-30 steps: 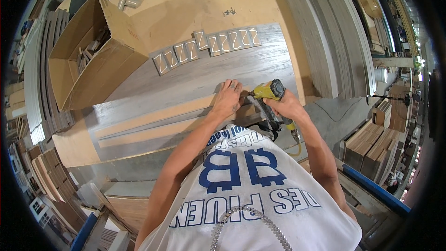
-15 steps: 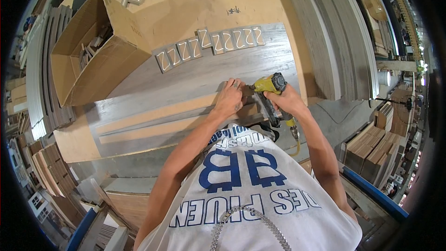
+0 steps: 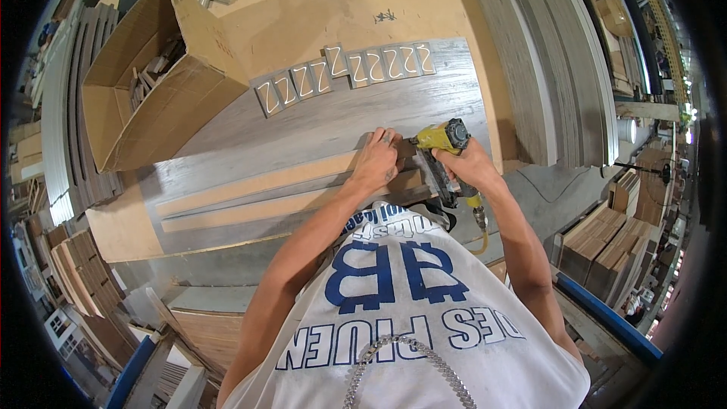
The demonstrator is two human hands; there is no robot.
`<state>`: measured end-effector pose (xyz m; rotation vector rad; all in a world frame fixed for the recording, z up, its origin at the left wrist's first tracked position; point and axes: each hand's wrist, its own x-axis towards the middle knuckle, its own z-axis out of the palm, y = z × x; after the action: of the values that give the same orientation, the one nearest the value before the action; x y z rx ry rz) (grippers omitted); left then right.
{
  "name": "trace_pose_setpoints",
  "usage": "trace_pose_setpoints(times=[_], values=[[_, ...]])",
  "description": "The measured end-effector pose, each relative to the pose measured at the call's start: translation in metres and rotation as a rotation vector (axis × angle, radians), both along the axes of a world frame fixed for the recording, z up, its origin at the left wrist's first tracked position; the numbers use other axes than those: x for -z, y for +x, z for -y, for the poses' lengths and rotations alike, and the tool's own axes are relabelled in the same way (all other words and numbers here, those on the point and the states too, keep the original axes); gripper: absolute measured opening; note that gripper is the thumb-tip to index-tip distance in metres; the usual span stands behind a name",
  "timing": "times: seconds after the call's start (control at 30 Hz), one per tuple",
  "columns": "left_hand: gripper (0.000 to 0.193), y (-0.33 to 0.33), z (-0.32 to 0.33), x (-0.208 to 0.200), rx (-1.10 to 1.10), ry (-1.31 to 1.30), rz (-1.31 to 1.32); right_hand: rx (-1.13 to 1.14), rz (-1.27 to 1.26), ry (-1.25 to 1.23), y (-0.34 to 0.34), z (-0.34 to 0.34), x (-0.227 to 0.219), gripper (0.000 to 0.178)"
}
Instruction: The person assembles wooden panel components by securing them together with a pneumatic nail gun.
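The yellow-and-black nail gun (image 3: 435, 139) is sitting slightly farther forward beside the left hand (image 3: 376, 161) than a second ago, the right hand (image 3: 471, 165) clasping its handle. A long, flat tan strip (image 3: 257, 185) is stretching leftward from the left hand's bent fingers; whether they're pinching anything, I cannot tell.
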<state>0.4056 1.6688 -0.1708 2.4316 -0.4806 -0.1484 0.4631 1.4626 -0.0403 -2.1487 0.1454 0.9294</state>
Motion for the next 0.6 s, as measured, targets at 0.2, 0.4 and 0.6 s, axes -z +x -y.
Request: trace_pose_setpoints(times=[0.2, 0.4, 0.6], values=[[0.049, 0.0, 0.0, -0.004, -0.032, -0.074, -0.023, -0.005, 0.076, -0.011, -0.005, -0.004, 0.004, 0.035], [0.052, -0.012, -0.015, -0.015, -0.103, -0.034, 0.033, -0.088, 0.112, -0.183, -0.009, 0.005, 0.008, 0.032], [0.055, -0.021, -0.043, -0.013, -0.069, 0.064, -0.069, 0.09, 0.021, 0.084, -0.03, 0.007, 0.005, 0.026]])
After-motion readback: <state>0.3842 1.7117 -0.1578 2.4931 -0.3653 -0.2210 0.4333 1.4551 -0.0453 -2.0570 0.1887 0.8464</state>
